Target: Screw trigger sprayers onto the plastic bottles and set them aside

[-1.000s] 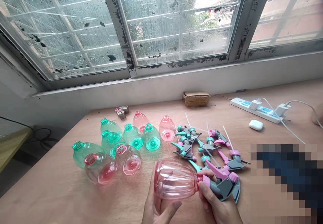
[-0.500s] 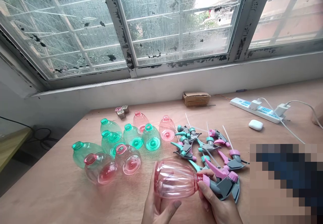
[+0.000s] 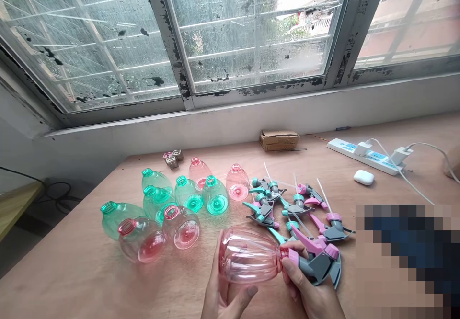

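Observation:
A clear pink bottle [image 3: 247,256] lies sideways above the table, its neck pointing right. My left hand [image 3: 228,295] cups its base end from below, thumb along the near side. At the neck, my right hand [image 3: 305,283] pinches the pink collar of a grey and pink spray head [image 3: 316,267]. That collar sits against the threaded neck; how far it is screwed on I cannot tell. Just beyond the right hand lie several loose spray heads [image 3: 296,206], grey with pink or teal parts and thin tubes. To the left stand several green bottles [image 3: 215,198] and pink bottles [image 3: 182,230] without heads.
A cardboard box [image 3: 279,141] rests near the window wall, with small cubes [image 3: 173,158] farther left. At the right are a power strip [image 3: 366,157] with plugged-in chargers and cables, and a white earbud case [image 3: 364,177]. A blurred-out patch covers the lower right.

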{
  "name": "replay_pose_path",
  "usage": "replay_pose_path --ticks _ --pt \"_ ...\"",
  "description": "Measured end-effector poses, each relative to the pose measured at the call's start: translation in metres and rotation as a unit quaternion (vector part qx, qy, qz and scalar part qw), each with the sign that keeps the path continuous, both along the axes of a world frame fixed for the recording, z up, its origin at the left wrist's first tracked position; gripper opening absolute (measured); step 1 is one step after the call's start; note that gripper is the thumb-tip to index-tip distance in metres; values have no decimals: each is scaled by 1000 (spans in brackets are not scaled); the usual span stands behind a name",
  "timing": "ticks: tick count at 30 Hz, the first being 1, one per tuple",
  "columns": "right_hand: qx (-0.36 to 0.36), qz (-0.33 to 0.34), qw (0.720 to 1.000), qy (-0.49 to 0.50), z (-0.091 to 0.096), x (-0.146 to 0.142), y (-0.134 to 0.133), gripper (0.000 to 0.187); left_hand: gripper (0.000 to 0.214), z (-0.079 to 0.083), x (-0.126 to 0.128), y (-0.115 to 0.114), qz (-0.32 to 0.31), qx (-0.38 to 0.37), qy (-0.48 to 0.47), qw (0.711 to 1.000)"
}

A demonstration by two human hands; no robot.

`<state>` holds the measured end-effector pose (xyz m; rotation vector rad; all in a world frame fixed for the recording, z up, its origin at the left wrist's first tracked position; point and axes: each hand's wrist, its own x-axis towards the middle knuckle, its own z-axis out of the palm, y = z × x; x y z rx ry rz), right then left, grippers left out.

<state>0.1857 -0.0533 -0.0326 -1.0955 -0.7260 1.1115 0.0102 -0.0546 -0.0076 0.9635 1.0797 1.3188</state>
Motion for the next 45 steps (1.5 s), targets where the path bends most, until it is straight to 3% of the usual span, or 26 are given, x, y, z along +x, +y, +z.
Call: replay_pose_path --ticks 15,24,31,36,45 --pt "0 15 1000 -4 2 0 0 43 108 8 -3 2 35 -20 -29 999" --pt "-2 14 1000 -11 4 0 0 46 114 2 -5 1 25 -8 -29 999" --pt "-5 12 1000 -19 9 0 0 48 87 17 -6 1 24 15 -23 999" --pt "-7 3 1000 -14 6 1 -1 47 84 26 -4 2 27 6 -39 999" --pt "1 1 1000 -11 5 0 0 44 82 14 -7 -5 23 -17 -49 998"
